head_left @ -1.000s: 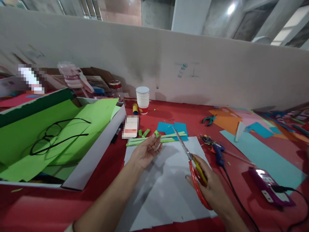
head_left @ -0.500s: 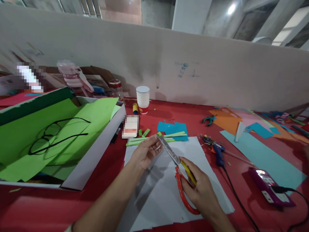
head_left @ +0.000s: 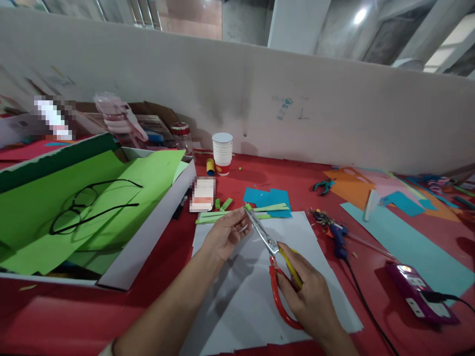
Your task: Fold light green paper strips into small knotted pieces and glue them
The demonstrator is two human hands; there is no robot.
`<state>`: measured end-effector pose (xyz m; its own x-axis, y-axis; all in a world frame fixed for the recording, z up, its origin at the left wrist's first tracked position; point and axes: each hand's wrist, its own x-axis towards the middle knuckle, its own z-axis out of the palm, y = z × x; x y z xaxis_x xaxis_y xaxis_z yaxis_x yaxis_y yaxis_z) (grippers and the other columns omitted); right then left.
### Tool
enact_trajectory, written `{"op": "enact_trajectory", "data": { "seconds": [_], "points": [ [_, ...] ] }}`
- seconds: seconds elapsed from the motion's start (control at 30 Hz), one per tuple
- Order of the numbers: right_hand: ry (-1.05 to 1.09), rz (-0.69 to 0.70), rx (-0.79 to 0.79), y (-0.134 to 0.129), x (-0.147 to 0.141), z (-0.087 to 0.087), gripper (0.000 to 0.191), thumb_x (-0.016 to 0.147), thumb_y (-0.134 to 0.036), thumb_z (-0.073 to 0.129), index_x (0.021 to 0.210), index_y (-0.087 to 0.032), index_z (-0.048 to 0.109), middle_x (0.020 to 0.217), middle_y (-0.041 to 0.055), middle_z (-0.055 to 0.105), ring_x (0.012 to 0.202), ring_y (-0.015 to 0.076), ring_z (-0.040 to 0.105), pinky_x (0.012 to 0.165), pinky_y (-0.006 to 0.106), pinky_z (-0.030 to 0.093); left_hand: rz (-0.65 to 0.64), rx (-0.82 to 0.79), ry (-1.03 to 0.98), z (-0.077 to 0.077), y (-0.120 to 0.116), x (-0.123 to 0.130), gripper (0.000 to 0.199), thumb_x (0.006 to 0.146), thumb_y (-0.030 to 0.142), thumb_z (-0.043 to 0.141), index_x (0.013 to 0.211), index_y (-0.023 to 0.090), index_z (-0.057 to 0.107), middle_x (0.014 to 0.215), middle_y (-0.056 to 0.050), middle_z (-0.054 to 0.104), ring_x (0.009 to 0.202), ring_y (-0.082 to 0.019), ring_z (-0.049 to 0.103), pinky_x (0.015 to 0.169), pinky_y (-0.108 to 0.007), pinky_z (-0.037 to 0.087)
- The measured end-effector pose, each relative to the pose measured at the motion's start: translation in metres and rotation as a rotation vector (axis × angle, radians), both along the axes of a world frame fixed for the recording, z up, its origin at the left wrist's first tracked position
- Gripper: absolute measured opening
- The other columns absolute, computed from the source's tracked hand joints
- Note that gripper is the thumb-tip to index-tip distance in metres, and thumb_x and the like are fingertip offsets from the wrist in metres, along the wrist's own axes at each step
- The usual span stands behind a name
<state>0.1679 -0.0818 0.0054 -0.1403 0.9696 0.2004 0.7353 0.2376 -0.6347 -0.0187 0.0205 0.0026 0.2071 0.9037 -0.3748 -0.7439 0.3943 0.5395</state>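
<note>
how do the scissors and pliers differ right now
The scissors have red and yellow handles; the pliers have teal ones. The scissors are in the right hand; the pliers lie on the red table, unheld. The scissors are close to the wearer; the pliers are farther back. Both are two-handled hand tools.

A red counter [head_left: 48,316] carries everything. At left sits a box [head_left: 154,225], a marker [head_left: 180,207] just beside it. White paper [head_left: 252,301] covers the near middle; past its far edge lie green pieces [head_left: 227,204] and blue paper [head_left: 263,198]. Farther off stand cups [head_left: 222,153] – stacked, beside a yellow tube [head_left: 210,167] – and, left of them, a jar [head_left: 181,136]. At right: pliers [head_left: 324,187], orange paper [head_left: 343,190], a teal sheet [head_left: 408,247], a glue gun [head_left: 338,240] and, nearer – a purple device [head_left: 421,294].
</note>
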Motion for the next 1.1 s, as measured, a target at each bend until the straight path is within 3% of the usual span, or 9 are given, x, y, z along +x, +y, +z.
{"op": "enact_trajectory", "data": {
  "seconds": [0.2,0.33,0.47,0.67,0.77,0.83,0.9,0.97,1.1],
  "points": [
    [0.028,-0.004,0.039,-0.004,-0.004,-0.004,0.046,0.084,-0.026,0.049,0.129,-0.020,0.049,0.122,0.0106,0.061,0.112,0.0241,0.058,0.094,0.035,0.048,-0.003,-0.023,-0.007,0.000,0.000,0.000,0.004,0.070,0.013,0.070,0.071,0.014,0.067,0.067,-0.002,0.067,0.061,-0.010,0.061,0.065,-0.023,0.050],
    [0.009,-0.201,0.027,0.003,0.009,-0.007,0.046,0.085,-0.036,0.046,0.127,-0.016,0.049,0.120,0.0125,0.062,0.109,0.0251,0.060,0.090,0.036,0.050,-0.029,0.042,-0.057,-0.001,0.000,-0.001,0.004,0.070,0.012,0.070,0.071,0.015,0.067,0.078,-0.004,0.070,0.069,-0.011,0.064,0.075,-0.027,0.050],
    [-0.266,-0.413,-0.013,0.017,0.033,-0.010,0.046,0.085,-0.042,0.043,0.124,-0.018,0.049,0.103,0.0121,0.068,0.087,0.0274,0.067,0.071,0.038,0.053,-0.089,0.180,-0.141,0.001,-0.003,-0.003,0.013,0.069,0.013,0.072,0.081,0.016,0.069,0.086,-0.005,0.071,0.074,-0.012,0.064,0.085,-0.033,0.047],
    [-0.694,-0.432,0.036,0.021,0.045,0.001,0.032,0.088,-0.038,0.042,0.108,-0.022,0.061,0.085,0.0123,0.065,0.078,0.0279,0.063,0.058,0.034,0.047,-0.196,0.305,-0.173,0.003,-0.008,-0.005,0.031,0.061,0.018,0.079,0.090,0.017,0.069,0.080,-0.005,0.070,0.079,-0.015,0.063,0.089,-0.034,0.044],
    [-0.642,-0.362,0.131,0.027,0.031,0.022,0.027,0.084,-0.036,0.051,0.100,-0.022,0.067,0.100,0.0153,0.061,0.092,0.0330,0.058,0.070,0.043,0.048,-0.228,0.330,-0.207,0.005,-0.010,-0.005,0.043,0.060,0.018,0.079,0.101,0.017,0.066,0.079,-0.005,0.069,0.083,-0.016,0.063,0.091,-0.036,0.042],
    [-0.357,-0.168,0.210,0.038,0.015,0.037,0.033,0.081,-0.038,0.057,0.110,-0.024,0.063,0.109,0.0119,0.059,0.102,0.0298,0.055,0.084,0.044,0.046,-0.221,0.324,-0.204,0.007,-0.010,-0.006,0.046,0.060,0.017,0.078,0.104,0.017,0.064,0.077,-0.004,0.068,0.081,-0.017,0.063,0.090,-0.036,0.042],
    [-0.051,0.073,0.180,0.052,-0.006,0.047,0.040,0.079,-0.038,0.062,0.118,-0.028,0.057,0.116,0.0075,0.058,0.108,0.0245,0.053,0.091,0.040,0.044,-0.231,0.320,-0.179,0.009,-0.010,-0.006,0.047,0.060,0.017,0.077,0.105,0.017,0.063,0.076,-0.003,0.067,0.076,-0.016,0.062,0.087,-0.035,0.043],
    [0.157,0.233,0.184,0.065,-0.026,0.051,0.041,0.075,-0.036,0.068,0.115,-0.030,0.059,0.114,0.0046,0.060,0.109,0.0224,0.053,0.091,0.039,0.044,-0.251,0.321,-0.148,0.010,-0.009,-0.008,0.047,0.060,0.017,0.076,0.105,0.018,0.063,0.078,-0.003,0.067,0.073,-0.016,0.062,0.082,-0.033,0.044],
    [0.342,0.320,0.203,0.079,-0.048,0.043,0.031,0.076,-0.030,0.069,0.107,-0.030,0.063,0.108,0.0025,0.065,0.106,0.0212,0.055,0.092,0.041,0.042,-0.251,0.294,-0.115,0.011,-0.007,-0.008,0.042,0.059,0.016,0.075,0.099,0.019,0.064,0.084,-0.002,0.066,0.076,-0.015,0.061,0.076,-0.029,0.044]
  ]
}}
